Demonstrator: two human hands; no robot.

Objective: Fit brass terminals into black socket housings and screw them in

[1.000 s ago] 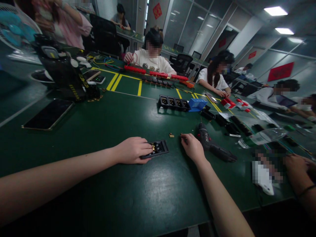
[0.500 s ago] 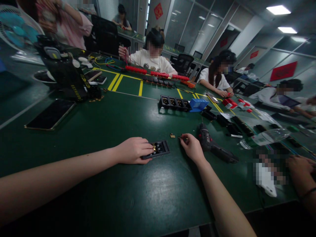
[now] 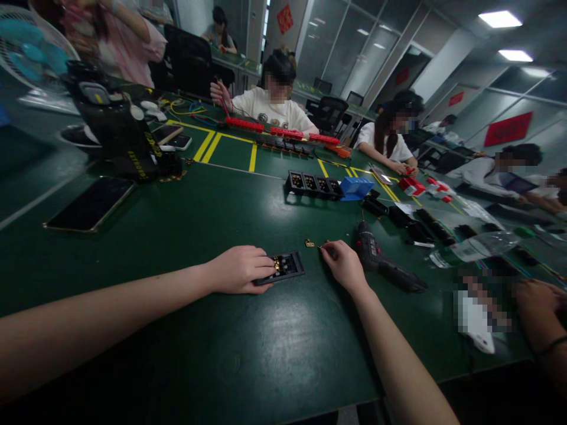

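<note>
My left hand [image 3: 239, 270] lies on the green table [image 3: 212, 218] with its fingers closed on the left edge of a small black socket part [image 3: 286, 265] that has brass pieces inside. My right hand [image 3: 344, 262] rests a little to the right, its fingertips pinched on something small that I cannot make out. A loose brass piece [image 3: 309, 242] lies just beyond, between the two hands. A black electric screwdriver [image 3: 385, 264] lies right of my right hand.
A row of black socket parts [image 3: 313, 184] and a blue box [image 3: 355, 188] sit further back. A phone [image 3: 91, 203] lies at the left, a black bag [image 3: 117, 133] behind it. Several people work around the table. A co-worker's hand [image 3: 538, 298] is at the right.
My right hand's fingertips have closed into a pinch and shifted slightly left toward the loose brass piece. My left hand has stayed on the socket part.
</note>
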